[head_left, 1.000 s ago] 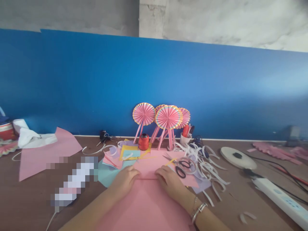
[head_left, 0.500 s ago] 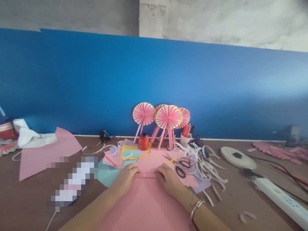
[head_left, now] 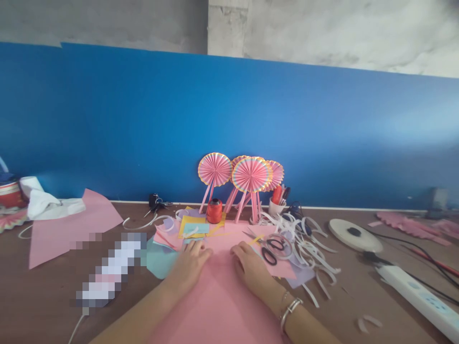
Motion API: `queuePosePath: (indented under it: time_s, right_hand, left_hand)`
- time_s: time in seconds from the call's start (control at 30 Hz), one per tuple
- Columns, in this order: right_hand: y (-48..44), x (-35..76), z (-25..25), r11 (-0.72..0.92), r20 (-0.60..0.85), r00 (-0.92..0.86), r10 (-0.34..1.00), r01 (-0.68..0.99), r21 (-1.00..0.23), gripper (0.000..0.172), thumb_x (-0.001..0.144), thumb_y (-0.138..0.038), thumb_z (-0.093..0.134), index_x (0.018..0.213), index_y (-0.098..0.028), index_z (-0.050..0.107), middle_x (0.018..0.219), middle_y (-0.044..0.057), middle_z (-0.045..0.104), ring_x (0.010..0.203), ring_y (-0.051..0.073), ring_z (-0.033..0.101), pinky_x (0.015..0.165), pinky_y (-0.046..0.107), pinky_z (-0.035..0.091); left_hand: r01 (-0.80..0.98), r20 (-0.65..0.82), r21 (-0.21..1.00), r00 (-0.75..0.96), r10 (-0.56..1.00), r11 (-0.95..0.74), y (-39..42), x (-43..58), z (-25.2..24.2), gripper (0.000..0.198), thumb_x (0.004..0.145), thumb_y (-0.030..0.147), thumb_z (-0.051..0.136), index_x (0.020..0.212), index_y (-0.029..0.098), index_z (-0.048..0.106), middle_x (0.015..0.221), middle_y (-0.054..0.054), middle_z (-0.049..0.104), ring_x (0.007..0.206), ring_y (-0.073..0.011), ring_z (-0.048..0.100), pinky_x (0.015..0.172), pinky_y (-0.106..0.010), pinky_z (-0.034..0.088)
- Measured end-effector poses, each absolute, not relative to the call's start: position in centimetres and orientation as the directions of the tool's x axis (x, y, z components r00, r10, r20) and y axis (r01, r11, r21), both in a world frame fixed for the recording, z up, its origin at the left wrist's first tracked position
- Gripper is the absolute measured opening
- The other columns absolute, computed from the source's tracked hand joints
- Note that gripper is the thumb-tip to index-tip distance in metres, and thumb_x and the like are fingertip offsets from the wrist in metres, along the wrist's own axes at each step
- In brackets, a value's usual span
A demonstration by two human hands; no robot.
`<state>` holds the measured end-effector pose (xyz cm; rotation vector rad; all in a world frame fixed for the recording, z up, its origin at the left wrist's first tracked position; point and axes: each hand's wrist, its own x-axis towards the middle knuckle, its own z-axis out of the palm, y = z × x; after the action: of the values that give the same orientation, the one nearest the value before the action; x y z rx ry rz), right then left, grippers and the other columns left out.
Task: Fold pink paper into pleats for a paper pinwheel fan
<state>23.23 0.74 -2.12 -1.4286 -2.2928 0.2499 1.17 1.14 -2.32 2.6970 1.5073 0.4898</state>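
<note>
A large sheet of pink paper lies on the table in front of me and runs off the bottom of the view. My left hand rests at the left of its far end, fingers curled down onto the paper. On the opposite side, my right hand has its fingers bent and pressed together at the same far edge. Both hands appear to grip the sheet there, though the fingertips are partly hidden. Just beyond my right hand lie black-handled scissors on scraps of coloured paper.
Pink pleated paper fans stand behind a red spool. White paper strips are heaped at right, near a white round disc and a power strip. Another pink sheet and keys lie at left.
The crease line that showed across the pink paper between my hands is no longer distinct. My left hand has shifted slightly and its fingers have moved; my right hand has barely moved.
</note>
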Motion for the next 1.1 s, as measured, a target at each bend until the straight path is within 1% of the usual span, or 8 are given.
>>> queuePosePath:
  time_s: [0.1,0.2,0.4,0.6,0.7,0.83,0.97,1.1]
  right_hand:
    - [0.6,22.9,-2.0,0.552,0.256,-0.497,0.829,0.801,-0.233,0.036,0.080,-0.002,0.046,0.107,-0.022,0.060,0.105,0.008,0.055,0.094,0.021,0.048,0.076,0.031,0.035]
    - [0.5,22.8,-1.6,0.621,0.220,-0.585,0.781,0.767,-0.164,0.033,0.084,-0.006,0.047,0.105,-0.026,0.064,0.102,0.006,0.057,0.091,0.020,0.047,0.075,0.031,0.034]
    - [0.5,24.0,-0.5,0.608,0.185,-0.580,0.793,0.769,-0.198,0.026,0.078,-0.006,0.051,0.087,-0.022,0.070,0.091,0.005,0.060,0.088,0.019,0.049,0.075,0.031,0.035]
    - [0.4,25.0,-1.0,0.624,0.224,-0.582,0.781,0.735,-0.265,0.034,0.077,-0.004,0.047,0.094,-0.022,0.071,0.093,0.006,0.060,0.088,0.018,0.053,0.078,0.030,0.040]
    - [0.5,25.0,-1.2,0.625,0.280,-0.559,0.781,0.696,-0.353,0.038,0.077,-0.004,0.046,0.100,-0.023,0.070,0.094,0.007,0.061,0.085,0.018,0.056,0.077,0.029,0.044]
    - [0.8,24.8,-1.2,0.544,0.388,-0.383,0.839,0.585,-0.601,0.027,0.081,-0.010,0.049,0.093,-0.020,0.072,0.081,0.005,0.062,0.072,0.014,0.059,0.067,0.025,0.047]
    - [0.7,24.2,-1.1,0.487,0.423,-0.240,0.874,0.435,-0.757,0.019,0.079,-0.016,0.054,0.090,-0.017,0.070,0.075,0.004,0.063,0.068,0.015,0.061,0.062,0.025,0.049]
    - [-0.3,23.2,-0.8,0.593,0.503,-0.314,0.805,0.420,-0.687,0.021,0.080,-0.011,0.051,0.092,-0.018,0.066,0.079,0.004,0.060,0.071,0.015,0.059,0.065,0.026,0.048]
  left_hand:
    - [0.745,0.301,0.033,0.629,0.717,-0.667,0.9,1.4,-1.7,0.041,0.088,0.008,0.042,0.118,0.032,0.057,0.115,-0.007,0.053,0.105,-0.0248,0.046,0.084,-0.037,0.036]
    - [0.687,0.294,-0.005,0.695,0.656,-0.726,1.0,1.3,-1.5,0.034,0.089,0.012,0.045,0.112,0.029,0.062,0.110,-0.007,0.055,0.102,-0.0240,0.047,0.081,-0.036,0.036]
    - [0.700,0.313,0.010,0.676,0.667,-0.714,1.8,-0.4,-1.4,0.027,0.083,0.007,0.049,0.078,0.022,0.071,0.094,-0.005,0.060,0.089,-0.0227,0.049,0.074,-0.036,0.036]
    - [0.784,0.437,0.107,0.516,0.737,-0.612,2.3,-1.7,-1.3,0.032,0.071,-0.003,0.046,0.057,0.019,0.063,0.074,-0.004,0.061,0.080,-0.0210,0.052,0.071,-0.033,0.037]
    - [0.824,0.561,0.206,0.343,0.754,-0.528,2.2,-1.9,-1.1,0.032,0.068,-0.003,0.040,0.061,0.020,0.062,0.069,-0.004,0.061,0.075,-0.0202,0.054,0.067,-0.031,0.039]
    - [0.757,0.588,0.381,0.245,0.771,-0.531,1.6,-1.6,-1.1,0.033,0.068,0.003,0.036,0.058,0.021,0.061,0.058,-0.001,0.059,0.063,-0.0171,0.056,0.062,-0.027,0.041]
    - [0.580,0.377,0.687,0.230,0.897,-0.438,0.7,-0.2,-1.0,0.031,0.074,0.012,0.041,0.080,0.019,0.071,0.072,-0.003,0.070,0.069,-0.0187,0.064,0.065,-0.028,0.047]
    - [0.221,0.138,0.956,0.245,0.960,-0.194,-0.1,1.9,-0.4,0.033,0.080,0.033,0.053,0.107,0.017,0.065,0.102,-0.008,0.071,0.094,-0.0226,0.065,0.080,-0.030,0.050]
